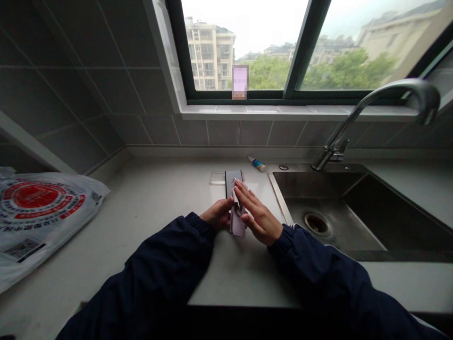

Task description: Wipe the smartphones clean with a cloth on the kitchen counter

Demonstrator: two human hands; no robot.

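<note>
Gripping a phone (231,183), the left hand (217,215) curls beside the flat right hand (258,212).

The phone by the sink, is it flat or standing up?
Flat: the phone rests along the counter, with a white cloth under the right hand.

Phone (230,182) lay lengthwise on the table (166,193), long axis pointing away from the person. Far end showed dark glass; near end looked pale lilac, the cause unclear. Small white cloth (236,198), crumpled, sat across the upper middle of the phone, pressed beneath the extended fingers of the right hand (257,213). Left hand (217,214) touched the phone's left edge, fingers curled against it.
</note>
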